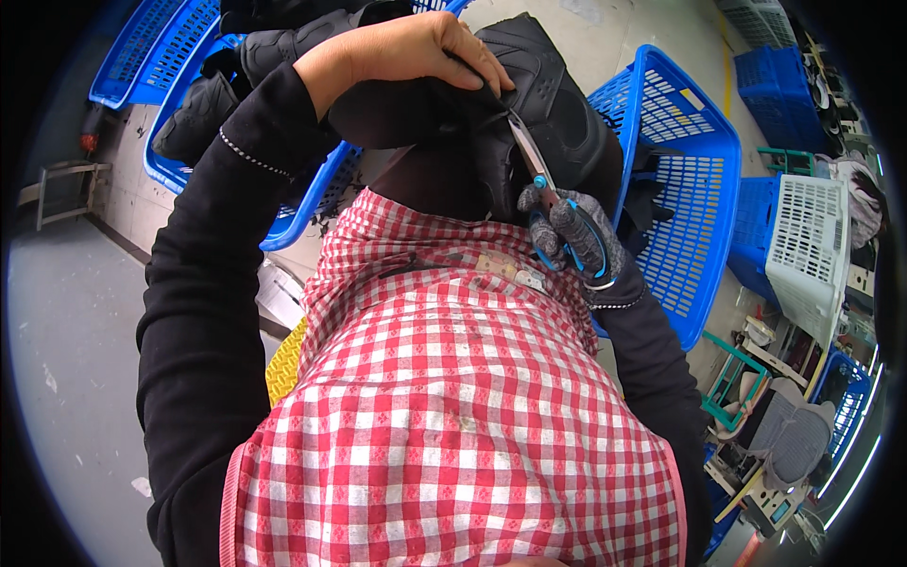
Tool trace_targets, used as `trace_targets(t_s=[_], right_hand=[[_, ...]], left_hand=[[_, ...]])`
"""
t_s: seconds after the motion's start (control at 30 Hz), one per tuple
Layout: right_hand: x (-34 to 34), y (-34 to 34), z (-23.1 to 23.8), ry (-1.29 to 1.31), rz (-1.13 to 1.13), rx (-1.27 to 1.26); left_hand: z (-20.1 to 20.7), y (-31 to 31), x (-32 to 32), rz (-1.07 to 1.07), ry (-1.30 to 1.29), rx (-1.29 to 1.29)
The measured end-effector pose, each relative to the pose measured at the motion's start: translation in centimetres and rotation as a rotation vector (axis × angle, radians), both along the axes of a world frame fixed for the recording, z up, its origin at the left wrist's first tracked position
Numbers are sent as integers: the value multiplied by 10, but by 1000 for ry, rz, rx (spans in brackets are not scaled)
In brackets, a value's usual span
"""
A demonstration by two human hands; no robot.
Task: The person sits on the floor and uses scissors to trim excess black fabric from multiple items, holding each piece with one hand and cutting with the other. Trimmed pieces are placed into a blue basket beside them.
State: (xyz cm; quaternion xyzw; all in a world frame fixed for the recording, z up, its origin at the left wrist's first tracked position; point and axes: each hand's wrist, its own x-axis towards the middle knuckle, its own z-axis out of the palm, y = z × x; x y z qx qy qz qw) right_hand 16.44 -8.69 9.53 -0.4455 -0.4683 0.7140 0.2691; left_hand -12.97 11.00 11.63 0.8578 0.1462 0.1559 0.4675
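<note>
Bare and bent over at the wrist, my left hand (425,49) pinches the edge of a black moulded fabric piece (553,90) between thumb and fingers. The piece lies over my lap, with raised padded shapes on its surface. My right hand (576,234), in a grey knit glove, is closed round the blue-and-black handles of a pair of scissors (531,156). Their blades point up toward my left fingertips and lie against the black material. How far the blades are apart I cannot tell. Dark material hangs below my left hand.
A blue basket (685,198) stands close at my right, with dark pieces inside. At my left, another blue basket (156,156) holds more black moulded pieces (198,118). Further right are a white crate (808,250) and stacked blue crates (779,90). A checked apron (453,378) covers my lap.
</note>
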Motion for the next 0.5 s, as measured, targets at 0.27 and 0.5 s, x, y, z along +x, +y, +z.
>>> trace_targets(t_s=[0.27, 0.5], right_hand=[[10, 20, -6, -185, 74, 3], [13, 34, 0, -176, 110, 9]], left_hand=[[0, 15, -6, -89, 0, -150], [-9, 28, -9, -86, 98, -271]])
